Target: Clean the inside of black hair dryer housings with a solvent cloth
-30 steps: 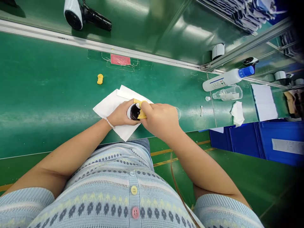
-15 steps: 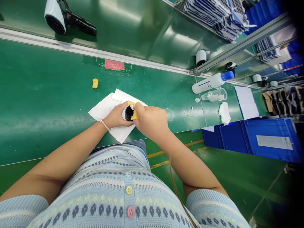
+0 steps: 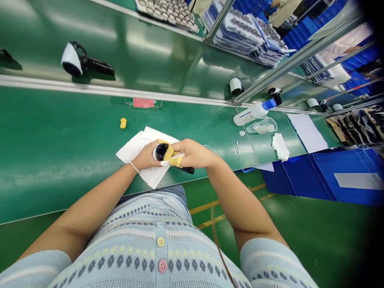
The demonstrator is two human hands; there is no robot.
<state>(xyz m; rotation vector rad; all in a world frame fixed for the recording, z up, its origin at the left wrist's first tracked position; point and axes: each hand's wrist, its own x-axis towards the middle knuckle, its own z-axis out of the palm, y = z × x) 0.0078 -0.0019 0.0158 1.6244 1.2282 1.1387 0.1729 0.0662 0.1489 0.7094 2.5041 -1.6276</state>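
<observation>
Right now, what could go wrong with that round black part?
Scratching looks like the main risk: the black tool in the right hand sits close to the glossy black face of the round part. Smudging is also possible, since the bare left hand grips the part right beside that face. The yellow pad covers only part of it.

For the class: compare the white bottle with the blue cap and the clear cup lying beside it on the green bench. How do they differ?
The white bottle is opaque, while the clear cup is see-through. The bottle is clearly longer than the cup. The bottle has a blue cap; the cup shows no cap. Both lie on their sides on the green bench, close together.
</observation>
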